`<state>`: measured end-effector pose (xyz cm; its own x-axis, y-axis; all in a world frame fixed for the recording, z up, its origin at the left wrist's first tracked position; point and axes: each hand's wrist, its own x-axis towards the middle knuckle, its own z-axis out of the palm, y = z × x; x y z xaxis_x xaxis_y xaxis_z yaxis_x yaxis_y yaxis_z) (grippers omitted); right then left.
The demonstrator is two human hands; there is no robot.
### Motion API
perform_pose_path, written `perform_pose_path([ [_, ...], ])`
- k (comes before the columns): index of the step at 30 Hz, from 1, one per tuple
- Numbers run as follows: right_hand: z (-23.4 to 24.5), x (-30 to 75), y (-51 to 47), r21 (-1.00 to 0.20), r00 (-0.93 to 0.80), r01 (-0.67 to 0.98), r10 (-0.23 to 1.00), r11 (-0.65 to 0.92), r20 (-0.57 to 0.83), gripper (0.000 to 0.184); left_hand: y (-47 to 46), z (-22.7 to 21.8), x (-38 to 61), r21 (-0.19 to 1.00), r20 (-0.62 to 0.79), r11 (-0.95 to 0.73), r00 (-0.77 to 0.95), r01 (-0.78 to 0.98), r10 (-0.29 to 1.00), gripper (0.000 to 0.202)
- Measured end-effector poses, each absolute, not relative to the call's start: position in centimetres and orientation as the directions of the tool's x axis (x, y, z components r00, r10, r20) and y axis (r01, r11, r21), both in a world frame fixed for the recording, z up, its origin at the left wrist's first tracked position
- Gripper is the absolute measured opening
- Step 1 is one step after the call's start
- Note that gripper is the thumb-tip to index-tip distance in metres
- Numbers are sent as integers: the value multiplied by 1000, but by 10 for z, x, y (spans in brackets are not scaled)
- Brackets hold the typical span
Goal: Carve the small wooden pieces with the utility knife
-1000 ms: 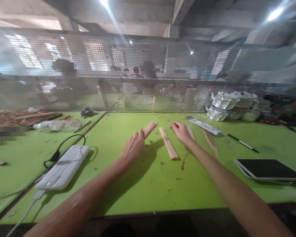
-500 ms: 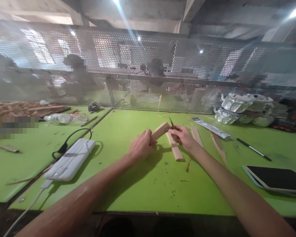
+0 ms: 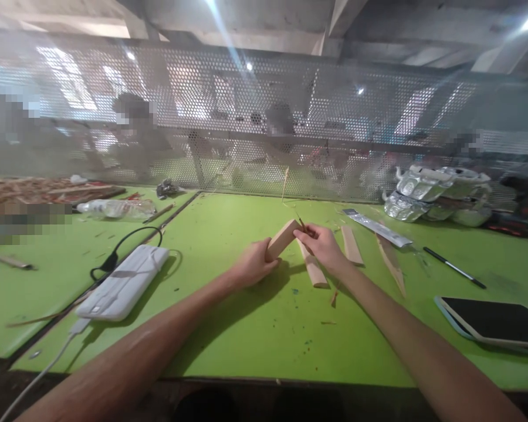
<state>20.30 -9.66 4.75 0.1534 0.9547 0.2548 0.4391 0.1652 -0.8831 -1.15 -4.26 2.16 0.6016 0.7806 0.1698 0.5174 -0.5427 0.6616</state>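
My left hand (image 3: 255,262) is closed around the lower end of a pale wood block (image 3: 283,240), held tilted above the green table. At the block's upper end is my right hand (image 3: 321,243), its fingers pinching a slim pointed tool (image 3: 302,224) that looks like a carving knife. The right thumb touches the block near that end. Below the hands a second wood strip (image 3: 315,272) lies on the table, partly covered by the right hand. Another flat wood piece (image 3: 351,246) rests just to the right.
Left stands a white power bank (image 3: 125,284) with cables. To the right lie a silver packet (image 3: 378,227), a pointed wood sliver (image 3: 391,264), a pen (image 3: 454,267) and a tablet (image 3: 497,319). Foil-wrapped objects (image 3: 435,193) sit behind; a perforated screen (image 3: 246,123) closes the back, people beyond it.
The wood block has turned slightly in my left hand, whose fingers have shifted beneath it. My right hand's tool has tipped lower and to the left, and the thumb has moved onto the block.
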Motion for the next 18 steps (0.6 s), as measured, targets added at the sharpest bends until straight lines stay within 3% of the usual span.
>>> perform_pose_path([
  [12, 47, 203, -100, -804, 108, 560, 945, 198, 309, 37, -43, 25, -14, 834, 44, -378, 634, 402, 772, 32],
  [18, 47, 205, -99, -826, 83, 529, 957, 195, 279, 39, -41, 24, -15, 843, -12, -334, 636, 422, 772, 40],
])
